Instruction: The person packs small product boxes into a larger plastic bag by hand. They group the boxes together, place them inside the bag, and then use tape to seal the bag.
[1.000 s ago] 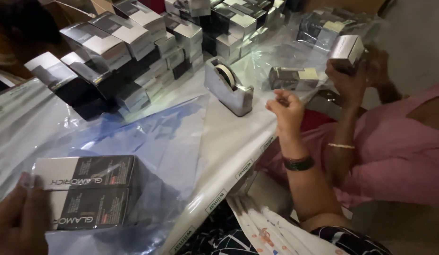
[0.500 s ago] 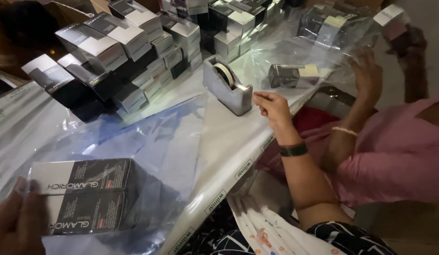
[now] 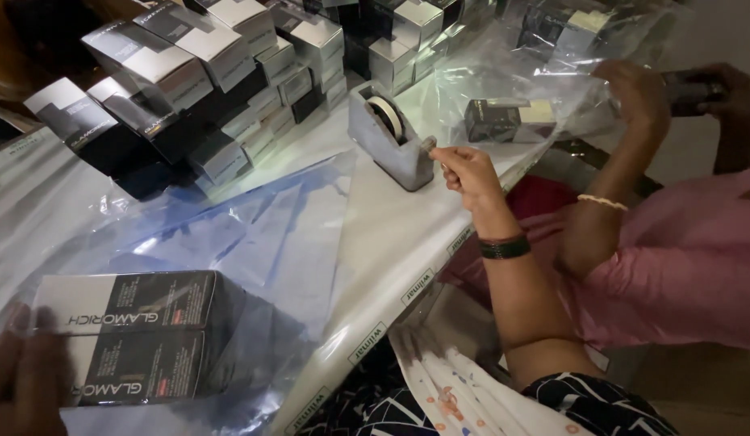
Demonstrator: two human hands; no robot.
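Boxes in bag (image 3: 141,339): two black-and-silver cartons lie side by side inside a clear plastic bag (image 3: 254,242) at about 8 o'clock in the view, flat on the surface (image 3: 391,242).
Left hand (image 3: 24,379): at the 8 o'clock corner, pressed against the near end of the bagged boxes through the plastic; fingers lie flat and spread along that end, holding the pack steady rather than closing round it.
Right hand (image 3: 467,169): near the centre, slightly toward 2 o'clock, fingers pinched narrow at the cutting end of the tape dispenser (image 3: 391,137); whether a strip of tape is between the fingertips is too small to tell.
Wristband (image 3: 505,247): a dark band sits on the right forearm, below the hand.
Tape dispenser: grey, heavy-based, with a pale roll of tape in it, standing upright on the surface just at 10 o'clock from the right hand.
Bag: its open, loose end fans out toward 1 o'clock from the boxes, lying wrinkled on the surface.
Stack of boxes (image 3: 189,89): many more black-and-silver cartons piled at 11 to 12 o'clock, well apart from the bagged pair.
Other person (image 3: 681,258): in a pink top at 3 o'clock, arms raised toward 2 o'clock; their hands hold a dark item that is blurred.
Wrapped pack (image 3: 508,119): another bagged carton lies at 1 o'clock, beyond the dispenser.
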